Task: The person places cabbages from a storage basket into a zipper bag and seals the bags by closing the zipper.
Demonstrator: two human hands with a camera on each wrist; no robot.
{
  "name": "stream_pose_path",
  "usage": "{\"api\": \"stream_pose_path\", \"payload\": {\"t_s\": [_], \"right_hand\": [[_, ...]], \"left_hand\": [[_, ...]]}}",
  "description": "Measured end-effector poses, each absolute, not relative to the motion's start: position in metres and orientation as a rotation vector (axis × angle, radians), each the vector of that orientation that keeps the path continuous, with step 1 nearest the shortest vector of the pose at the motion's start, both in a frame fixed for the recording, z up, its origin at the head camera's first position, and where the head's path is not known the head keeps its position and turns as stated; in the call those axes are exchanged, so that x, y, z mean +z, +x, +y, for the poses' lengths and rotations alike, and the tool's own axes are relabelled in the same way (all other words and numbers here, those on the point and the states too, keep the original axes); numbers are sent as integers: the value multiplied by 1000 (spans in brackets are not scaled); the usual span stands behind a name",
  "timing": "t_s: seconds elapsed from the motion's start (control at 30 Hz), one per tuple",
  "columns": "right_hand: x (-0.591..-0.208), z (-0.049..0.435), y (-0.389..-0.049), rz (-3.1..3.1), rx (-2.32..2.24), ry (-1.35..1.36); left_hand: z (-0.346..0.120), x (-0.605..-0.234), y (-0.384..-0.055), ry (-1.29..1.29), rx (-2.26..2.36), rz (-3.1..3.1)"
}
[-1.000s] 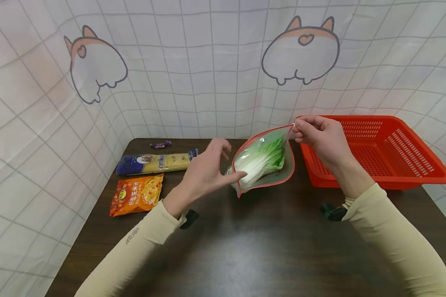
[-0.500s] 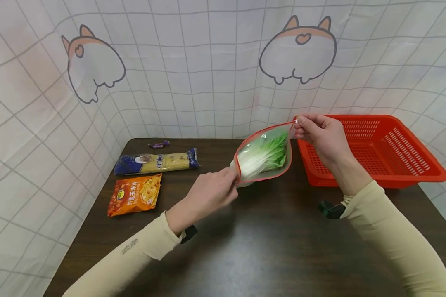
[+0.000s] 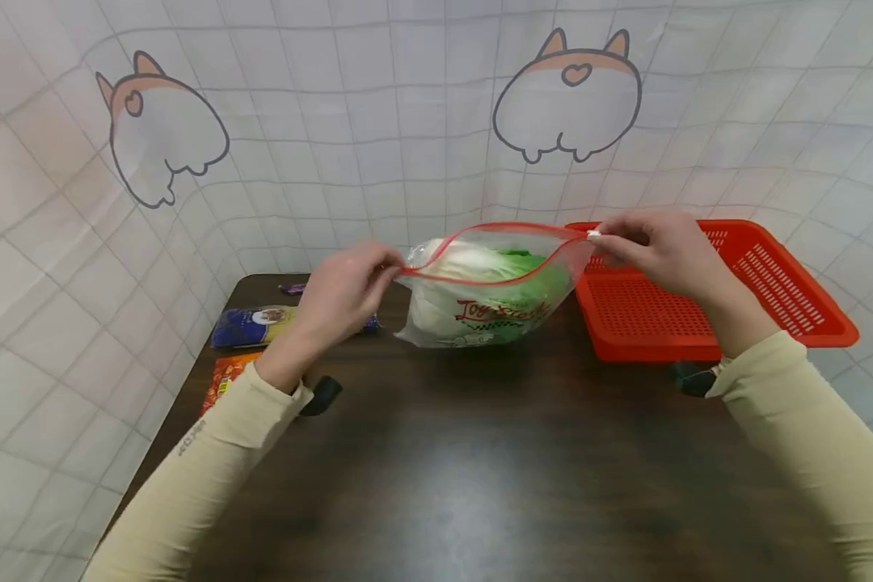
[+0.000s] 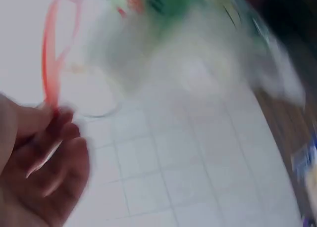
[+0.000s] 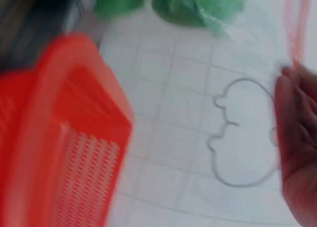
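Observation:
A clear zip bag [image 3: 436,311] with red zip edges hangs between both hands, its mouth gaping. Inside it lies a Chinese cabbage [image 3: 473,263], white end to the left and green leaves to the right; red lettering marks the bag's front. My left hand [image 3: 345,295] pinches the left corner of the red zip between thumb and fingers. At the right corner, by the white slider [image 3: 593,234], my right hand [image 3: 658,250] pinches the bag. Both wrist views are blurred, with the left hand [image 4: 44,158] at the red strip and the right hand [image 5: 299,133] at the other end.
A red plastic basket [image 3: 655,352] stands at the right on the dark table [image 3: 466,485]. Behind my left arm lie a blue-and-yellow packet [image 3: 240,327], an orange snack bag [image 3: 221,376] and a small purple wrapped candy [image 3: 291,288]. A grid-patterned cloth rises behind.
My left hand, loose one second ago, has taken hold of the bag's left corner. Both hands have drawn apart and raised the bag, turning its printed front into view.

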State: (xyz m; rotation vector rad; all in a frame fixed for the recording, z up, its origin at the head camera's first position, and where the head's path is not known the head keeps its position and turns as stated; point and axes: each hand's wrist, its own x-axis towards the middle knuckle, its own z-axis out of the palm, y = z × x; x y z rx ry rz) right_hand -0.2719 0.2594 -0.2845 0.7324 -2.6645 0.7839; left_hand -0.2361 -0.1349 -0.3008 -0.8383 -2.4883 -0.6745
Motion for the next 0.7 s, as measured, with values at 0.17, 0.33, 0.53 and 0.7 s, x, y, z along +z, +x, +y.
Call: {"api": "stream_pose_path", "payload": {"t_s": [0.17,0.33,0.53,0.7], "right_hand": [[-267,264,-261,-2763,659,907],[-256,266,-253,-2750,688,897],[-249,262,-249,-2803,693,908],[-250,261,-251,-2804,717,877]], "left_hand": [[-145,-285,-232,-844,-482,-2604],[-147,-277,-228,-782,-558,-2553],[-146,-279,-228,-762,-491,-2603],[-148,-280,-229,-742,-547,-2599]]}}
